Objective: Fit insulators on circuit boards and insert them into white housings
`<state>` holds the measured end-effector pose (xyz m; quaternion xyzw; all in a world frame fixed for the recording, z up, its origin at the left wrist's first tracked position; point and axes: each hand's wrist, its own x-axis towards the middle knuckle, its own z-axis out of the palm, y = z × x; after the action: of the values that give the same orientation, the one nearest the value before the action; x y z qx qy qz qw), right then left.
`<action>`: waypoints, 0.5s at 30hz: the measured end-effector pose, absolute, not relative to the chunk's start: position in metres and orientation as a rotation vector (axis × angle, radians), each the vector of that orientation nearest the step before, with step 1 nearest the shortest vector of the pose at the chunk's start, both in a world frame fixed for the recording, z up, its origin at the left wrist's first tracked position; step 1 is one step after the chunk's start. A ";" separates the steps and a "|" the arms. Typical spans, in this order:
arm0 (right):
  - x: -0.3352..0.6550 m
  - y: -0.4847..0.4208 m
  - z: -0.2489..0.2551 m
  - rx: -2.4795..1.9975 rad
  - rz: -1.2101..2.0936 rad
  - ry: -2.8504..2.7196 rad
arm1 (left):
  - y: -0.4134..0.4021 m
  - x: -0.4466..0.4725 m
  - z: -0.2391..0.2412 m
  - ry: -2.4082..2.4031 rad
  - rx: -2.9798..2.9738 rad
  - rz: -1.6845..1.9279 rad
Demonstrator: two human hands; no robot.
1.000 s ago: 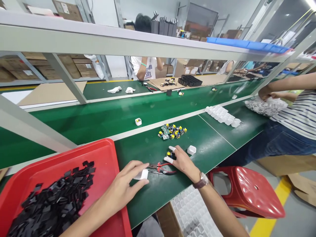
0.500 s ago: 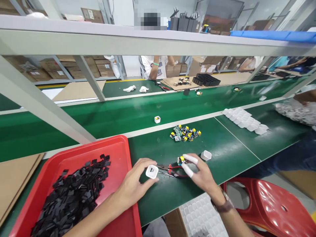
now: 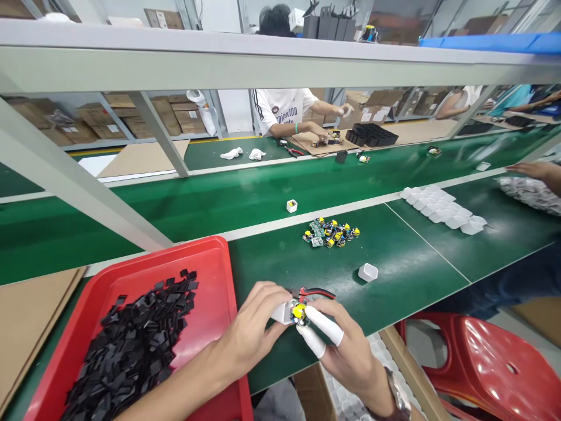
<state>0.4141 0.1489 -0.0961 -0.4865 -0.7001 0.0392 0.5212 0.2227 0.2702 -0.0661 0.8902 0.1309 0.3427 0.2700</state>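
My left hand [image 3: 254,324] grips a small white plastic shell [image 3: 283,312] just above the green bench. My right hand [image 3: 342,351], with white finger cots on two fingers, pinches a small circuit board with a yellow part [image 3: 299,310] and presses it into the shell's open side. Both hands meet at the near edge of the bench. Red-handled cutters [image 3: 313,292] lie on the mat just beyond them. A single empty white shell [image 3: 368,272] sits to the right, and a pile of circuit boards [image 3: 329,232] lies farther back.
A red tray [image 3: 210,257] of black square pieces [image 3: 135,345] is at my left. One filled shell [image 3: 291,205] rides the conveyor. A row of white shells [image 3: 442,206] lies right, a red stool [image 3: 486,362] below. Other workers stand across and at the right.
My right hand lifted the board off the mat and brought it to the shell. My left hand turned the shell and both hands drew nearer to me. The shell on the belt moved right.
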 end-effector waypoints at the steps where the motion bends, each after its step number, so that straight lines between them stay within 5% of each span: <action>1: 0.414 0.149 -0.096 -1.156 0.092 -1.681 | 0.270 0.223 -0.066 0.351 2.405 0.928; 15: 0.415 0.147 -0.097 -1.174 0.130 -1.711 | 0.264 0.221 -0.063 0.362 2.429 0.850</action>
<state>0.4153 0.1466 -0.0975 -0.4870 -0.7094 0.0537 0.5066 0.2210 0.2643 -0.0628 0.9005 0.1341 0.3150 0.2681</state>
